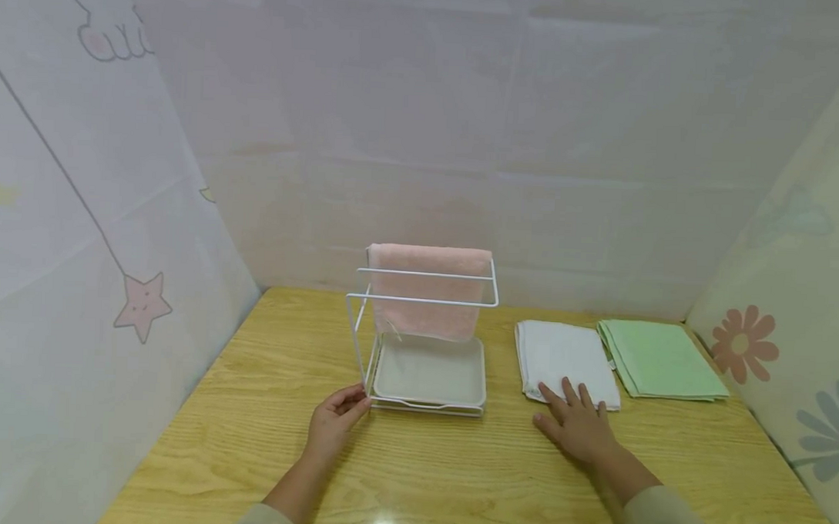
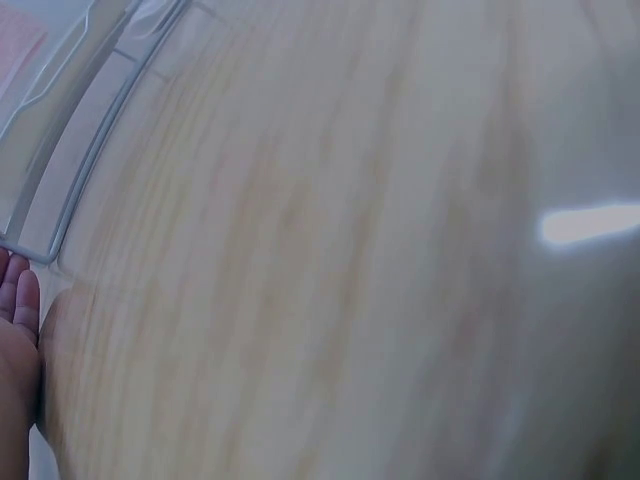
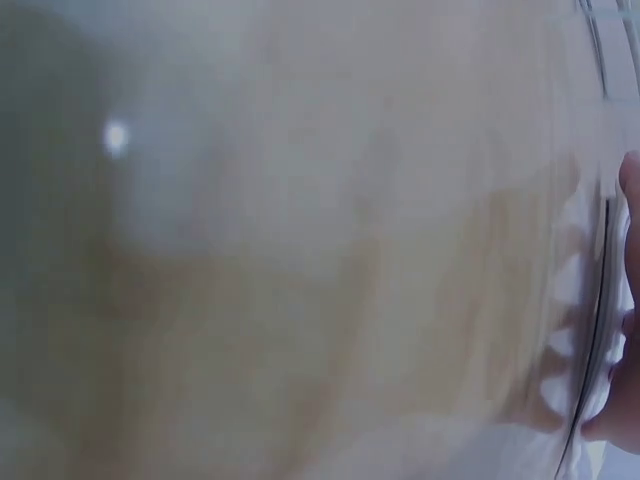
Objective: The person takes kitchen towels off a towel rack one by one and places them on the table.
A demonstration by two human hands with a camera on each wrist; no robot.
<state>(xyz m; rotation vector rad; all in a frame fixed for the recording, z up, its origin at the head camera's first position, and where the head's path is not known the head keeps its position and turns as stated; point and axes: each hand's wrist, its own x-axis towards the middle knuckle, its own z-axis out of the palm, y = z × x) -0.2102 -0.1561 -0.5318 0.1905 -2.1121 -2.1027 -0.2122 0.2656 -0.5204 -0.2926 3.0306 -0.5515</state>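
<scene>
A white wire towel rack [image 1: 428,300] stands mid-table, its base fitted with a pale tray [image 1: 431,370]. Over its rear bar hangs a pink towel [image 1: 428,293]. My left hand [image 1: 334,421] pinches the rack's front left corner between thumb and fingers; in the left wrist view, fingertips [image 2: 18,280] meet the wire corner. To the right of the rack lies a folded white towel [image 1: 565,360]. My right hand [image 1: 580,426] has its fingers spread, and their tips rest on the white towel's near edge. In the right wrist view that hand shows only partly at the right edge.
A folded green towel [image 1: 666,359] lies just right of the white one, close to the right wall. Printed cloth [image 1: 424,139] encloses the wooden table [image 1: 247,441] at the back and both sides.
</scene>
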